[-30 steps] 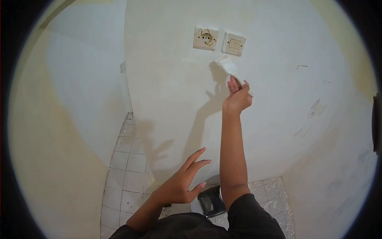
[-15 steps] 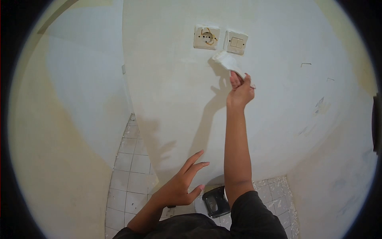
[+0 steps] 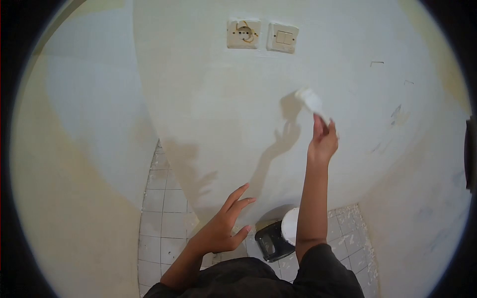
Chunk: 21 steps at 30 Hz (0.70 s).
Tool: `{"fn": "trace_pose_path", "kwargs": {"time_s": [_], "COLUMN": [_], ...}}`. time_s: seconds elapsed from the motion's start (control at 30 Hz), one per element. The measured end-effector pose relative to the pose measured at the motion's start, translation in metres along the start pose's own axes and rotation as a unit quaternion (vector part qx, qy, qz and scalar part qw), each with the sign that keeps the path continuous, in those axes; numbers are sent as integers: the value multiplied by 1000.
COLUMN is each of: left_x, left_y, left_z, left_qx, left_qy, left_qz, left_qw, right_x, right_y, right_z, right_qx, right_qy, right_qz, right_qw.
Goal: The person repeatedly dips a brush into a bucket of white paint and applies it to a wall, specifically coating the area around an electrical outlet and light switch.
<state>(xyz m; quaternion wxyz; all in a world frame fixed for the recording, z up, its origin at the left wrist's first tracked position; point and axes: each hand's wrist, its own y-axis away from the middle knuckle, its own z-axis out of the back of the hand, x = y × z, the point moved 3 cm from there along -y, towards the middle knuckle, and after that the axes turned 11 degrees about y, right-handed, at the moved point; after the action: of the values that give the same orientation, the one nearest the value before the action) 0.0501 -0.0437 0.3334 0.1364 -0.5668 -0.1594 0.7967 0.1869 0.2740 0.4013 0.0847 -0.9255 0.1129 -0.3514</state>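
Gripping a white paintbrush (image 3: 310,101) in my right hand (image 3: 323,144), I press its bristles to the wall (image 3: 208,109) below the light switch (image 3: 282,37). My left hand (image 3: 223,226) hangs open, empty. I judge the coat mostly laid; scuffs at right remain.
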Motion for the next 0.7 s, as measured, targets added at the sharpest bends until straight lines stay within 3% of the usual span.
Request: {"fn": "trace_pose_path", "kwargs": {"time_s": [0.23,0.33,0.43,0.7], "left_x": [60,104,127,152], "left_y": [13,27,26,-13], "left_z": [-17,-27,-48,-122], "left_qx": [70,86,115,228], "left_qy": [17,25,59,61], "left_qz": [69,101,164,116], "left_qw": [995,991,978,965], "right_x": [-55,-67,-47,-14], "right_y": [124,181,221,222], "right_z": [221,323,368,383], "right_qx": [-89,-219,-281,-269], "right_qy": [171,209,272,334], "right_qz": [-208,-260,-269,-293], "right_qw": [959,917,880,854]}}
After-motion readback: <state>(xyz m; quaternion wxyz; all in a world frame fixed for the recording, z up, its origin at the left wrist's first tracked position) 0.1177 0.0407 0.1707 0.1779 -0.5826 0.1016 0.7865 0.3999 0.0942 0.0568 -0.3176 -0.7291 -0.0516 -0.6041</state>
